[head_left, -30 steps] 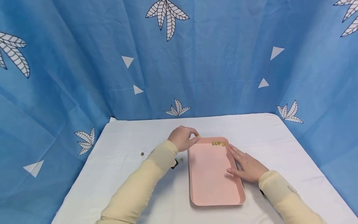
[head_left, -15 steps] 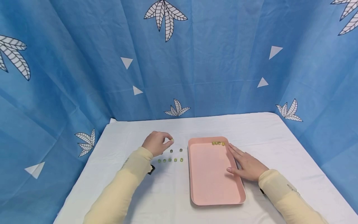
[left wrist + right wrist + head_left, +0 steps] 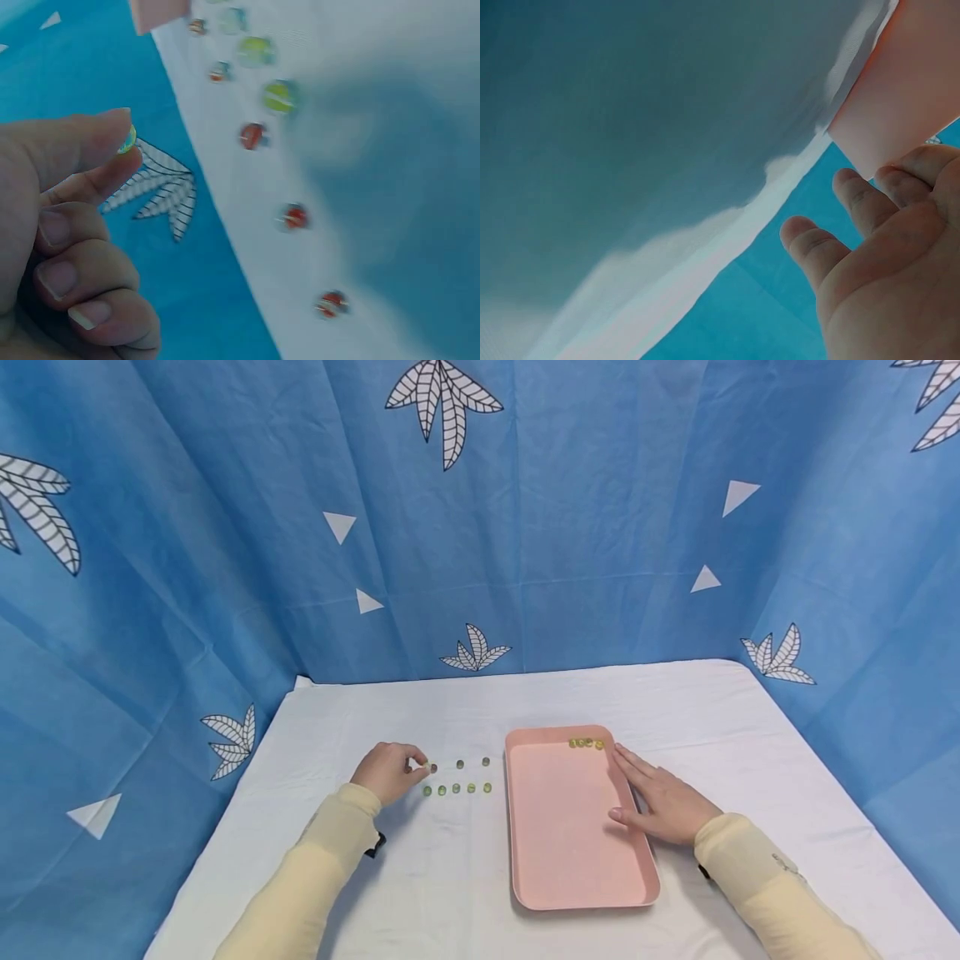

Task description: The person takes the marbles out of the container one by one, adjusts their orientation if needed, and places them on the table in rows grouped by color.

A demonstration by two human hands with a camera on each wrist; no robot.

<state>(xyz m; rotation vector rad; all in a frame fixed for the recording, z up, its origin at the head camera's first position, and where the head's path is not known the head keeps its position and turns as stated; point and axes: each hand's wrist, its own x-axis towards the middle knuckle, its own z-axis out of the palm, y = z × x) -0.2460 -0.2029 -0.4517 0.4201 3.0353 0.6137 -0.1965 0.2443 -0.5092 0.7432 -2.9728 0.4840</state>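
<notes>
My left hand [image 3: 387,772] pinches a small yellow-green glass marble [image 3: 129,140] between thumb and index finger; the other fingers are curled. It is at the left end of the marbles on the white cloth, right beside a reddish marble [image 3: 433,768]. In the left wrist view, red marbles [image 3: 253,136] lie in one line and yellow-green marbles [image 3: 280,97] in another. My right hand [image 3: 663,806] lies along the right side of the pink tray [image 3: 570,835], its fingers extended and the thumb over the rim. Several yellowish marbles [image 3: 585,743] sit at the tray's far right end.
The white-covered table [image 3: 720,718] ends at a blue curtain [image 3: 600,568] printed with white leaves and triangles, which hangs behind it and at both sides. A front row of green marbles [image 3: 456,788] lies left of the tray.
My left hand has moved left and nearer from the tray's far left corner, still pinching a marble, uncovering the marbles on the cloth. The right hand and tray have stayed in place.
</notes>
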